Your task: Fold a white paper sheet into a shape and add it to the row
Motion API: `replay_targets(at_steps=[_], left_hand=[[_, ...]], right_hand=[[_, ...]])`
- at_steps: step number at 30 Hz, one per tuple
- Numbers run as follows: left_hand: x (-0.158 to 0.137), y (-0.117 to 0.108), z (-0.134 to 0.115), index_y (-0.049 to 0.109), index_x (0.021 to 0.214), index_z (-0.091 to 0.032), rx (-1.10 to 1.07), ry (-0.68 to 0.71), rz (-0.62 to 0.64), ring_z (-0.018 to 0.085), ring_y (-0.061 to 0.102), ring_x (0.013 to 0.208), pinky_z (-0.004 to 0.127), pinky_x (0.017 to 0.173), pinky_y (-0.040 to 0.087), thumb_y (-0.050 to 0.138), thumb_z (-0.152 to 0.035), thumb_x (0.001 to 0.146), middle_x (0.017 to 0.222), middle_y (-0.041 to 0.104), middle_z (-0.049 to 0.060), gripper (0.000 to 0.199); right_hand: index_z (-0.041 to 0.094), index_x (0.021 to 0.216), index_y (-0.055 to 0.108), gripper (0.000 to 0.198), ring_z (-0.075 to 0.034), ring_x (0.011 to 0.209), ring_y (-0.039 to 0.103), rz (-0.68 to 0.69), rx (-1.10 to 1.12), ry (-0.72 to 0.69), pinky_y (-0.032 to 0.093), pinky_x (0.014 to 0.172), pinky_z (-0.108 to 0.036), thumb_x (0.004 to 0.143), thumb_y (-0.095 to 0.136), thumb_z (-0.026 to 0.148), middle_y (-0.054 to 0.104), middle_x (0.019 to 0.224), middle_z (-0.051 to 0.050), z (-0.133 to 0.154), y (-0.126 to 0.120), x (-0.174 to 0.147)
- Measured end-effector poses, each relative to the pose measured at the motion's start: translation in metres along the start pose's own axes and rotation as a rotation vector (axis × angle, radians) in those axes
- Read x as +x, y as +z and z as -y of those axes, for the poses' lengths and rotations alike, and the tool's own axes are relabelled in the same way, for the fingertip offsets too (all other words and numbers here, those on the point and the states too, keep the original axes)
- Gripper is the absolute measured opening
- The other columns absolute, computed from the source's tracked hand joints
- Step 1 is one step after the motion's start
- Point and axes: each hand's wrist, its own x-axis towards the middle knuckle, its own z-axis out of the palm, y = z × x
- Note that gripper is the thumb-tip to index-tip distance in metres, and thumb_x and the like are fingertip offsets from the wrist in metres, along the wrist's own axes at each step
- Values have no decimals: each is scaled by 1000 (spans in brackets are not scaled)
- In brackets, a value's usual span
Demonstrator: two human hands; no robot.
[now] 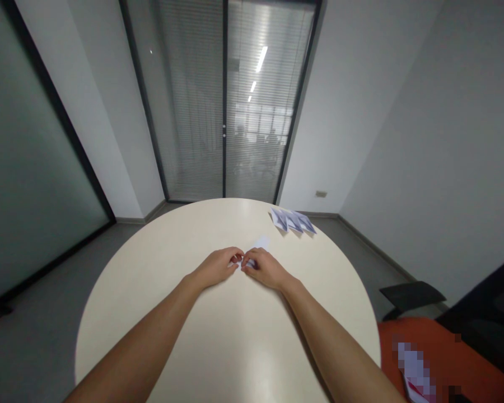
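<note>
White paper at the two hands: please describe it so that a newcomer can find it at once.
On the round cream table, look where the left hand and right hand nearly meet. The white paper is at their fingertips, one part showing beyond the right hand. Unlike the folded papers near the far edge, the hands partly cover it.

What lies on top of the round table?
Folded papers near its far right edge, and white paper at left hand and right hand. Fingers hide part of that paper; forearms cover some tabletop.
</note>
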Motion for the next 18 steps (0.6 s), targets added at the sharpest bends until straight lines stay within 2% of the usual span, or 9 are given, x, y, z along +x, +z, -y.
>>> replay_targets(at_steps=[8, 14, 18], left_hand=[[0, 1, 0, 68, 105, -18, 203, 35, -25, 14, 60, 99, 22, 87, 45, 52, -19, 92, 108, 68, 4, 21], [-1, -4, -6, 69, 101, -19, 312, 6, -8, 15, 60, 98, 24, 86, 45, 50, -16, 93, 104, 68, 4, 21], [-4, -8, -14, 72, 100, -21, 415, 42, 46, 17, 61, 101, 27, 89, 47, 50, -18, 93, 103, 70, 3, 24]], right_hand=[[26, 107, 78, 20, -21, 109, 64, 61, 32, -122, 47, 100, -34, 95, 63, 22, 73, 115, -5, -6, -7, -4], [28, 110, 81, 27, -22, 115, 63, 57, -4, -97, 49, 103, -36, 92, 63, 21, 71, 123, -7, -9, -6, -7], [28, 112, 80, 29, -23, 115, 64, 64, -11, -114, 49, 104, -37, 90, 64, 21, 70, 126, -8, -13, -7, -8]])
